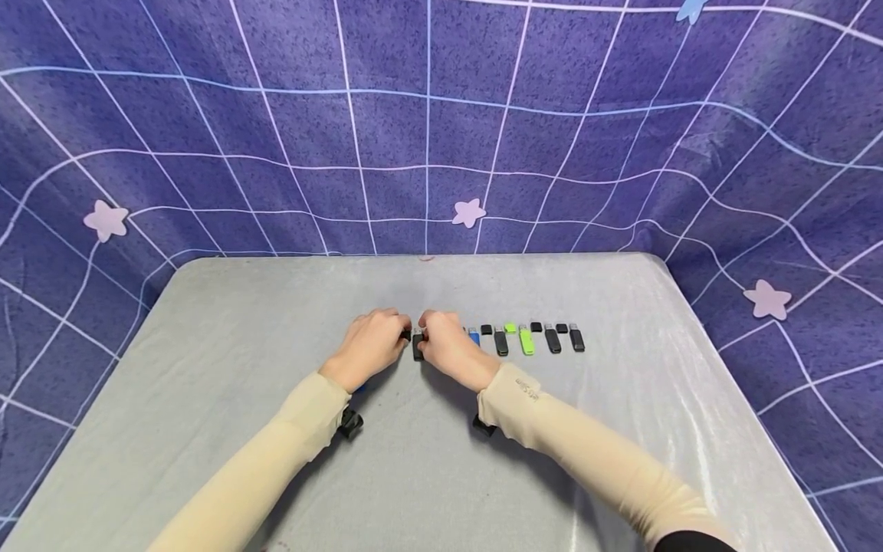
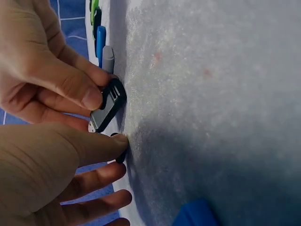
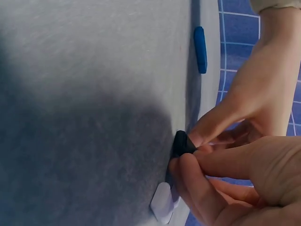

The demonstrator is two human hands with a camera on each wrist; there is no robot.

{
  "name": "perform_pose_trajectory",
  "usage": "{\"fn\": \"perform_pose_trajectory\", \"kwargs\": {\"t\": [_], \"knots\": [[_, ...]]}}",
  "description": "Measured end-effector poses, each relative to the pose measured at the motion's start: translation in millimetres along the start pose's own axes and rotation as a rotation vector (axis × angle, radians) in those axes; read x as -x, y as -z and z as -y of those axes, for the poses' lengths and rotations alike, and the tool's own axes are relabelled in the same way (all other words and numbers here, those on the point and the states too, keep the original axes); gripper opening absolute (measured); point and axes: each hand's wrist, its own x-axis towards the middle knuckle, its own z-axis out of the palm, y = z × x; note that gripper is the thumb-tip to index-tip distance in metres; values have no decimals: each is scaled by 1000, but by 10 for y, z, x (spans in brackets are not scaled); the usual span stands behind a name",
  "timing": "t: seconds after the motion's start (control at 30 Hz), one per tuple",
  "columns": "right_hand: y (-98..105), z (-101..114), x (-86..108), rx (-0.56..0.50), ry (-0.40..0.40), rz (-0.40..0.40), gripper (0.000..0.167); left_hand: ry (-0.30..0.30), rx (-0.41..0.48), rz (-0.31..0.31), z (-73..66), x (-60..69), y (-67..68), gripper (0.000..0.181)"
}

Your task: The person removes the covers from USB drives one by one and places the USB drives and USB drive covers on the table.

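Note:
My right hand (image 1: 451,346) pinches a black USB stick (image 2: 109,106) whose metal plug faces my left hand (image 1: 372,345). Between the thumb and index finger of that left hand is a small black cap (image 2: 123,153), close to the plug but apart from it in the left wrist view. The stick's dark body (image 1: 418,346) shows between both hands in the head view. From the right wrist view, a dark piece (image 3: 181,143) sticks out at the fingertips, the rest covered by fingers. A grey-white USB stick (image 3: 162,202) lies beside the right hand.
To the right, uncapped sticks stand in a row: a blue one (image 1: 474,336), a green one (image 1: 527,340) and several black ones (image 1: 553,340), with caps (image 1: 510,328) near their plugs. A blue stick (image 3: 201,50) lies left of the hands. A purple curtain (image 1: 428,153) backs the table (image 1: 276,299).

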Motion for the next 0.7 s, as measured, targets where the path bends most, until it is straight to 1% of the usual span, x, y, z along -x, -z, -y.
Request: {"fn": "perform_pose_trajectory", "kwargs": {"t": [0.13,0.23,0.33,0.53,0.7], "knots": [[-13,34,-20,49,-6,-7,3,14,11,24,-3,-39,-16,9],[-15,45,-25,61,-10,-14,22,20,21,36,0,-57,-26,6],[-11,54,-20,62,-9,-15,33,21,30,33,-1,-66,-24,9],[2,66,-11,50,8,-1,40,27,39,32,-15,-66,-4,9],[-7,76,-12,63,-4,17,41,54,31,52,-17,-60,1,6]]}}
